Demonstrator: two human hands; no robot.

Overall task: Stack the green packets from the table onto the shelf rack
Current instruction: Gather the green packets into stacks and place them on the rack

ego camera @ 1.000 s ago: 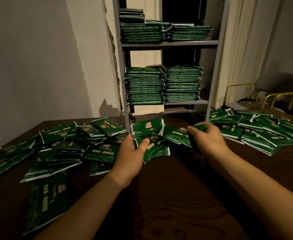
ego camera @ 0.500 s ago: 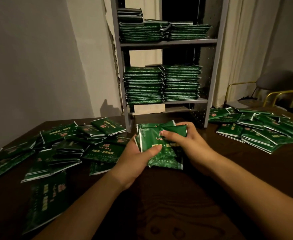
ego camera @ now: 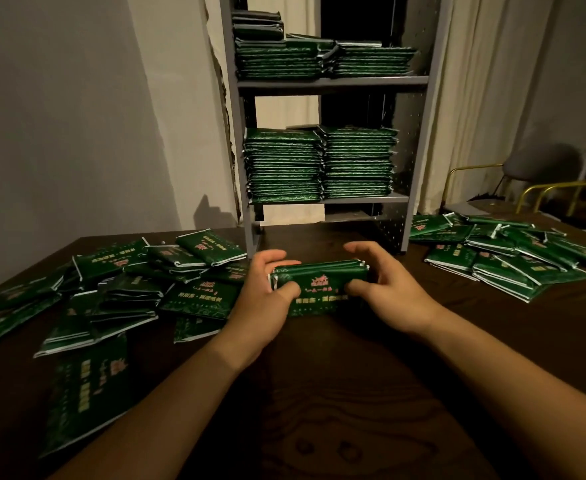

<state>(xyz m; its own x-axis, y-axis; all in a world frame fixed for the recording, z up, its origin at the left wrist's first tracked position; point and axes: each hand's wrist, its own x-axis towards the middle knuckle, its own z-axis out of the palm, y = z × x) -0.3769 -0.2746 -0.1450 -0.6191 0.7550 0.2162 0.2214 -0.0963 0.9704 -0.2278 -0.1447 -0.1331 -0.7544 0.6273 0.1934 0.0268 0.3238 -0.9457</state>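
We list first the worktop (ego camera: 319, 393), dark wood, bare in the stretch nearest us and carrying everything below. On its far side stands the shelf rack (ego camera: 419, 140), grey metal, which we take as our landmark; its lower shelf (ego camera: 364, 198) carries two tall even piles of green packets, its upper shelf (ego camera: 333, 81) two lower piles with more room above them. Left of the rack sprawls a loose heap of packets (ego camera: 118, 289), overlapping at all angles; right of the rack lies a smaller spread (ego camera: 513, 258) reaching toward the worktop's far right edge. Directly in front of the rack, standing on edge on the worktop, is the gathered bundle of packets (ego camera: 319, 285), several thick. Our left hand (ego camera: 267, 299) grips its left end, thumb on the near face and fingers curled over the top; our right hand (ego camera: 388, 289) holds the right end with the thumb against the near face, its fingers arched above and partly apart, contact not clear. We judge the packets light, soft and glossy, so prone to slide on each other; the bundle wants squeezing from both ends with its edges squared. The open lane from bundle to rack looks free; the rack's uprights and the low clearance above the lower piles are the edges to mind.
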